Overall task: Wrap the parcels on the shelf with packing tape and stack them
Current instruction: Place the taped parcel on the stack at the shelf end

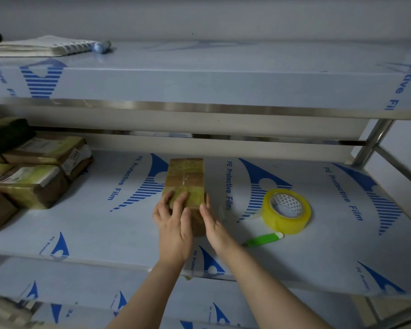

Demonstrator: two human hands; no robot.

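Note:
A brown parcel [185,179] wrapped in clear yellowish tape lies lengthwise in the middle of the shelf [100,224]. My left hand [172,224] rests on its near end with fingers spread flat over the top. My right hand [211,222] presses straight fingers against the parcel's near right side. A roll of yellowish packing tape [286,211] lies flat to the right of the parcel, a loose tape end trailing toward it. A green cutter [263,239] lies just in front of the roll.
A pile of several brown parcels [33,172] fills the shelf's left end. The upper shelf [199,77] overhangs and carries a stack of papers [40,46] and a blue-capped tube [101,46]. A steel post [371,143] stands at the right.

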